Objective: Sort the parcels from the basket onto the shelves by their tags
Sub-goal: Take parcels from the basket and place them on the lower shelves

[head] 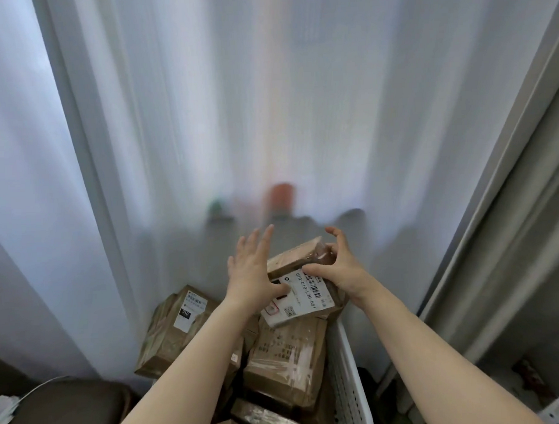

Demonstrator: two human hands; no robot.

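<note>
A white curtain [268, 101] hangs behind basket [347, 384] and parcel [294, 259].

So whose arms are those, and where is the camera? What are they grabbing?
Those are a person's own two bare arms; there is no robot here. The camera sits on the person's head and looks down, so you see what they see. Below is a white basket piled with brown parcels. The right hand curls round the top parcel, which has a white label with a barcode. The left hand lies against its other side, fingers straight, thumb on the label. A tagged parcel marked 010 leans at the left. Behind hangs a pale curtain.
</note>
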